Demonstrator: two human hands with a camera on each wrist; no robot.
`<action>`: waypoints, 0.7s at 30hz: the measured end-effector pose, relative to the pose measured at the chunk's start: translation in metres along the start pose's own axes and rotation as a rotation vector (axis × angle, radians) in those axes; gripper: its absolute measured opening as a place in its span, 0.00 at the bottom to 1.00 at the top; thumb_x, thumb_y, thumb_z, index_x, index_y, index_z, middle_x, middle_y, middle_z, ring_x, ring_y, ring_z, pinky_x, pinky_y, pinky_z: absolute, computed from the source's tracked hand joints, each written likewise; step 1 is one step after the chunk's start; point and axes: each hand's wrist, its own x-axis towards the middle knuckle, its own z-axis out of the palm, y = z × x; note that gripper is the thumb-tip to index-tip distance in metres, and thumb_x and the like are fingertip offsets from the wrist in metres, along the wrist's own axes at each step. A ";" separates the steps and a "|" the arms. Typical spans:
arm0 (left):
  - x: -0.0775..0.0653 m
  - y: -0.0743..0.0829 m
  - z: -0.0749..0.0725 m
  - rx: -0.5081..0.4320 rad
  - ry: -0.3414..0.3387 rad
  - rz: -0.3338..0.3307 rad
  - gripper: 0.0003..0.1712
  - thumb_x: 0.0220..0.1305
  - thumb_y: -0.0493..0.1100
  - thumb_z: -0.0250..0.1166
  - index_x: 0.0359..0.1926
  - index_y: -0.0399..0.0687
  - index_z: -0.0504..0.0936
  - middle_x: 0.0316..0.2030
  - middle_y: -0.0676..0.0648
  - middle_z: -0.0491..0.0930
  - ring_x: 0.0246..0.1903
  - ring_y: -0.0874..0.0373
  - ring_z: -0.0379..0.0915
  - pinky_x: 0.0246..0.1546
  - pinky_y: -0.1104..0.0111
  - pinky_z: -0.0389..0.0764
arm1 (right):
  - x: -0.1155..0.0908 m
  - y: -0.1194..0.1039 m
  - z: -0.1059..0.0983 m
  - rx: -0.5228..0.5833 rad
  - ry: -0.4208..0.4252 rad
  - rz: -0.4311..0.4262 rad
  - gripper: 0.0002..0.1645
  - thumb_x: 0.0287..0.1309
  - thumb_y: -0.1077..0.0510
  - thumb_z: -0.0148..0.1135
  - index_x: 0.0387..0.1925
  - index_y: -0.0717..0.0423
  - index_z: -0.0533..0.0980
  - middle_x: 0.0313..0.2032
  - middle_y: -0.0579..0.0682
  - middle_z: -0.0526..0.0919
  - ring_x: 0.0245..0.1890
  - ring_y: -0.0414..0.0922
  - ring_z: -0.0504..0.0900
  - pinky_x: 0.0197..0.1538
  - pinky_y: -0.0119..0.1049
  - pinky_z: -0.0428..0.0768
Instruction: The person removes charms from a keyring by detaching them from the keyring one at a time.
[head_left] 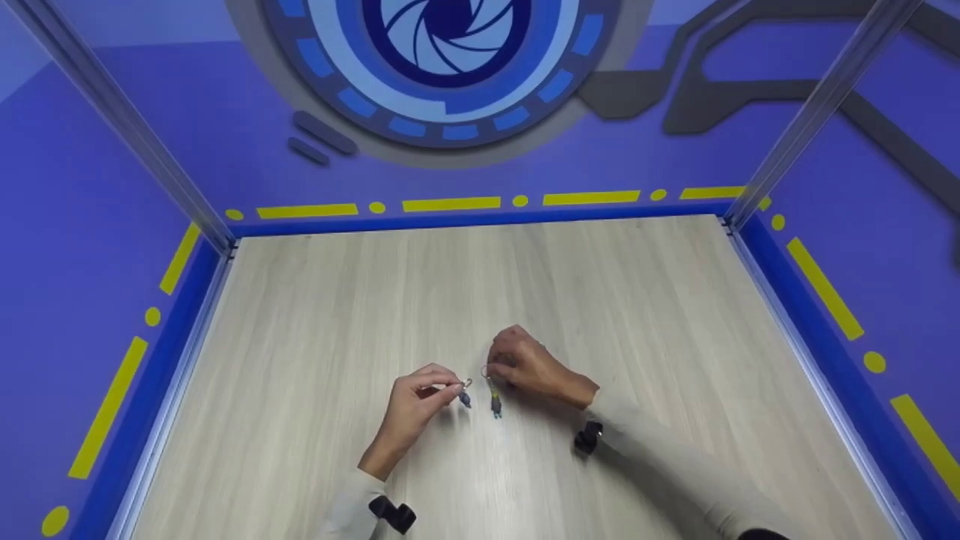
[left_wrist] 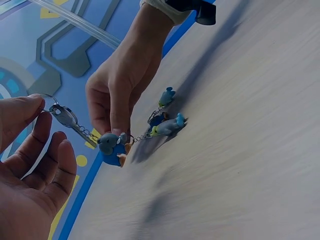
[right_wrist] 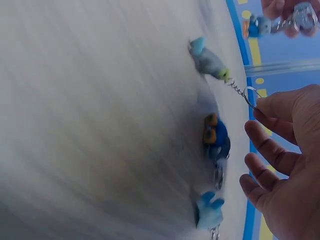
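My left hand (head_left: 420,401) pinches a metal ring between thumb and index finger. A silver key (left_wrist: 62,116) and a keychain with a grey-headed, blue-bodied animal figure (left_wrist: 111,150) hang from it. Just to the right, my right hand (head_left: 529,367) pinches the ring of another keychain, whose grey figure (right_wrist: 207,62) has a yellow-green end and light-blue tips. The two figures hang close together but apart. Under the right hand lie a blue keychain figure with orange feet (right_wrist: 220,132) and a light-blue keychain figure (right_wrist: 209,215); the head view hides both.
A pale wood-grain tabletop (head_left: 360,300) lies under both hands. Blue printed panels (head_left: 172,127) with yellow marks and metal corner posts (head_left: 825,97) enclose its back and sides. Black wrist cameras (head_left: 391,514) sit on both sleeves.
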 end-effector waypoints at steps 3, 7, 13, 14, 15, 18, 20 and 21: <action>0.000 -0.001 0.001 -0.012 -0.001 -0.002 0.06 0.72 0.37 0.76 0.44 0.37 0.93 0.42 0.40 0.88 0.42 0.58 0.82 0.42 0.71 0.83 | 0.004 0.006 0.000 -0.001 0.001 0.017 0.04 0.62 0.66 0.77 0.33 0.57 0.88 0.34 0.50 0.88 0.50 0.54 0.81 0.60 0.53 0.75; 0.000 -0.002 0.003 -0.018 0.003 -0.003 0.06 0.71 0.37 0.76 0.43 0.37 0.94 0.42 0.40 0.88 0.43 0.58 0.83 0.43 0.71 0.83 | 0.007 0.015 0.002 -0.017 0.006 0.008 0.04 0.61 0.67 0.77 0.32 0.58 0.88 0.32 0.49 0.87 0.48 0.53 0.80 0.59 0.52 0.73; 0.001 -0.002 0.004 -0.011 0.003 -0.011 0.05 0.71 0.37 0.76 0.43 0.39 0.94 0.42 0.42 0.89 0.45 0.58 0.84 0.44 0.70 0.85 | 0.011 0.021 0.004 -0.060 0.001 0.006 0.05 0.61 0.66 0.77 0.30 0.58 0.87 0.31 0.49 0.86 0.47 0.52 0.80 0.59 0.53 0.73; 0.002 -0.002 0.004 -0.010 0.004 -0.012 0.05 0.71 0.38 0.77 0.43 0.40 0.94 0.42 0.42 0.89 0.45 0.58 0.83 0.45 0.70 0.84 | 0.012 0.022 0.004 -0.065 0.001 0.011 0.05 0.61 0.66 0.77 0.30 0.58 0.87 0.32 0.49 0.86 0.47 0.52 0.80 0.58 0.52 0.73; 0.002 -0.002 0.005 -0.010 0.004 -0.013 0.04 0.71 0.38 0.77 0.43 0.41 0.94 0.42 0.42 0.89 0.46 0.58 0.83 0.45 0.70 0.84 | 0.013 0.023 0.004 -0.068 0.002 0.017 0.05 0.61 0.67 0.77 0.30 0.58 0.87 0.32 0.49 0.86 0.46 0.52 0.80 0.58 0.52 0.73; 0.003 -0.003 0.005 -0.013 0.000 -0.011 0.04 0.71 0.38 0.76 0.42 0.42 0.94 0.43 0.42 0.89 0.46 0.58 0.83 0.45 0.70 0.85 | 0.016 0.025 0.002 -0.083 -0.001 0.036 0.05 0.61 0.67 0.78 0.30 0.58 0.88 0.32 0.49 0.86 0.45 0.51 0.80 0.57 0.52 0.73; 0.004 -0.003 0.006 -0.024 -0.004 -0.010 0.03 0.71 0.37 0.76 0.43 0.42 0.94 0.43 0.41 0.89 0.45 0.57 0.84 0.44 0.69 0.86 | 0.017 0.026 0.001 -0.097 -0.004 0.046 0.05 0.61 0.66 0.78 0.31 0.59 0.88 0.31 0.49 0.86 0.44 0.51 0.80 0.56 0.51 0.73; 0.004 -0.003 0.006 -0.027 -0.005 -0.011 0.03 0.71 0.37 0.76 0.43 0.42 0.94 0.43 0.41 0.89 0.45 0.57 0.84 0.44 0.69 0.86 | 0.018 0.026 0.001 -0.107 -0.008 0.053 0.04 0.61 0.66 0.78 0.31 0.59 0.88 0.32 0.49 0.86 0.44 0.51 0.80 0.56 0.52 0.74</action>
